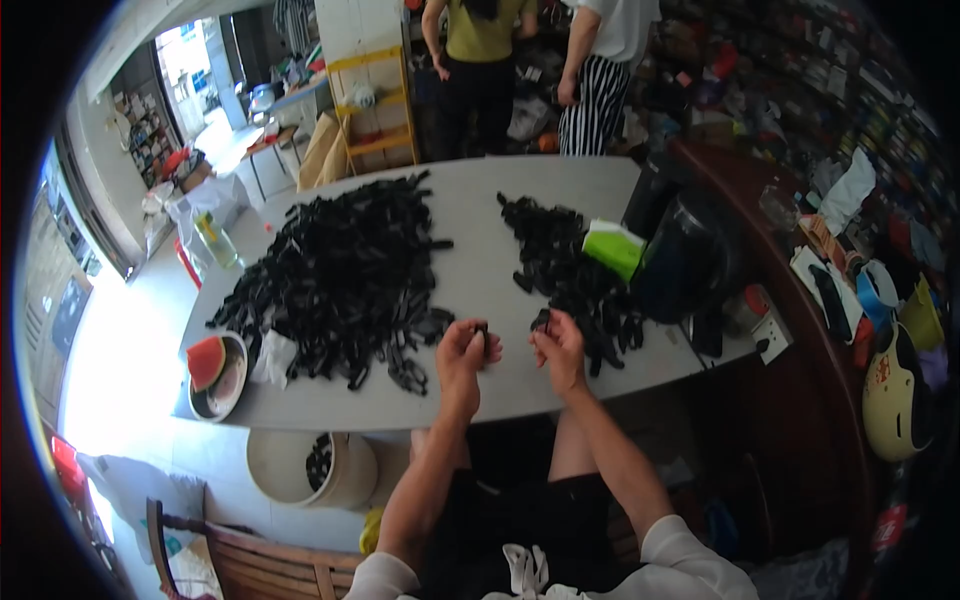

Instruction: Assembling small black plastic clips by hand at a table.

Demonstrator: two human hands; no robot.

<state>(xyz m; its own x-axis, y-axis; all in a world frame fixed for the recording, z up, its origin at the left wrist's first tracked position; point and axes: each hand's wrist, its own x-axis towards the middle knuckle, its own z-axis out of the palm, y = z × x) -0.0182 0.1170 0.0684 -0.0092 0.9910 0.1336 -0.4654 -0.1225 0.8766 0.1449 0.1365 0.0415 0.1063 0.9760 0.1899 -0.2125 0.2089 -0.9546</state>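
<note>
Daylight glares in from my left, bleaching the floor (115, 355) to blank white. My desk (468, 220) is softly lit; the shelves (800, 70) at right sink into dimness. Black pieces (340, 250) merge into murky clumps, and fisheye distortion curves the outer edges.

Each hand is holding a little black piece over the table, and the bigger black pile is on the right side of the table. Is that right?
Not quite. The head view shows the bigger black pile on the left side of the table. The left hand does hold a little black piece over the table, and so does the right hand.
</note>
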